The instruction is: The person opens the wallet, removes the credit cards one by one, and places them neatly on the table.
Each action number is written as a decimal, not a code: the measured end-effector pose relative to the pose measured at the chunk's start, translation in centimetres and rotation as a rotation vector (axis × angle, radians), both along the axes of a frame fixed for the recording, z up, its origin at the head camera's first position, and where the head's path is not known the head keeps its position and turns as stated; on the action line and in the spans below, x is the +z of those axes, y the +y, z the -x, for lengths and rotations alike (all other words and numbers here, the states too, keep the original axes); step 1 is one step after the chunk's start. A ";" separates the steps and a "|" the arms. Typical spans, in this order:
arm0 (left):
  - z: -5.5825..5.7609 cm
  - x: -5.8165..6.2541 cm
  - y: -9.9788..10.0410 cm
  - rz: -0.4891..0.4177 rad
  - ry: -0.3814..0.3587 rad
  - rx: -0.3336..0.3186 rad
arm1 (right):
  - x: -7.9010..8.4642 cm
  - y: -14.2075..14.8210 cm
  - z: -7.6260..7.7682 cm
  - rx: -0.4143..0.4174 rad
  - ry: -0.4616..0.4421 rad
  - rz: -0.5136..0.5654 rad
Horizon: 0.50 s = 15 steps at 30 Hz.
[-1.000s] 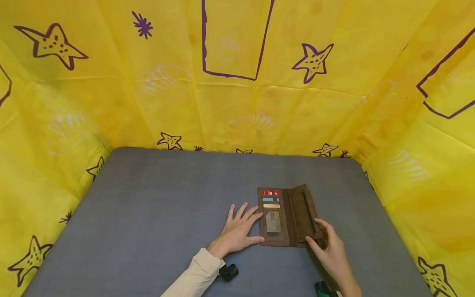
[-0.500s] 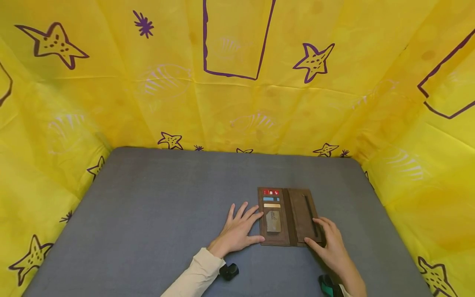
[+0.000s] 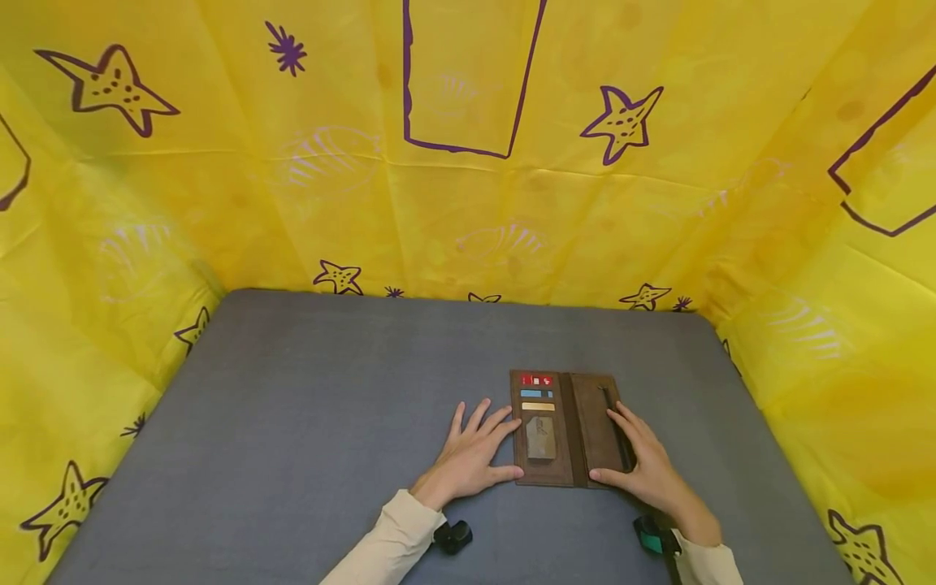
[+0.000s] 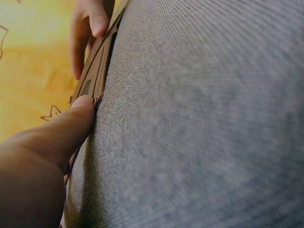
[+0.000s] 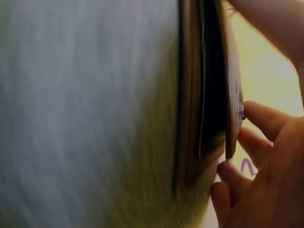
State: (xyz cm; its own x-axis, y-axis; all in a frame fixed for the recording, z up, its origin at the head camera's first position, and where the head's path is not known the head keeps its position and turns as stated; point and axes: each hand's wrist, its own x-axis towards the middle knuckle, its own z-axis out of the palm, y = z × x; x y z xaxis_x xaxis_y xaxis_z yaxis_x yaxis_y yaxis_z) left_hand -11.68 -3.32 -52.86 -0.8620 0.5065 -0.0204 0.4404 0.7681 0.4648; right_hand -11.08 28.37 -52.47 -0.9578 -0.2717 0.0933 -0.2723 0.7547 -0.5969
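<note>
A brown long wallet (image 3: 565, 422) lies unfolded on the grey table, with a red, a blue and a cream card in the slots of its left half and a clear window below them. My left hand (image 3: 468, 459) rests at the wallet's left edge, fingers spread and thumb on its lower corner. On the right half, beside the dark zipper (image 3: 605, 398), my right hand (image 3: 647, 467) touches the leather with thumb and fingertips. The right wrist view shows fingers (image 5: 266, 118) at the edge of the upper layer (image 5: 232, 95), with a dark gap under it.
The grey cloth-covered table (image 3: 329, 390) spreads out left of and behind the wallet. A yellow cloth (image 3: 468, 195) printed with starfish encloses it at the back and sides. Black straps with small devices (image 3: 453, 536) sit at both wrists.
The wallet's right inner panel, raised and tilted a second ago, has come down flat. My right hand has shifted up and inward over that half. My left hand has stayed in place.
</note>
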 end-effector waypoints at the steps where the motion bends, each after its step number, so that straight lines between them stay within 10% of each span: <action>1: 0.0 0.0 0.0 -0.004 0.001 0.000 | 0.1 0.2 0.2 0.012 -0.009 -0.026; 15: 0.0 0.1 0.2 -0.011 -0.013 0.001 | 1.4 0.8 1.9 0.099 -0.051 -0.145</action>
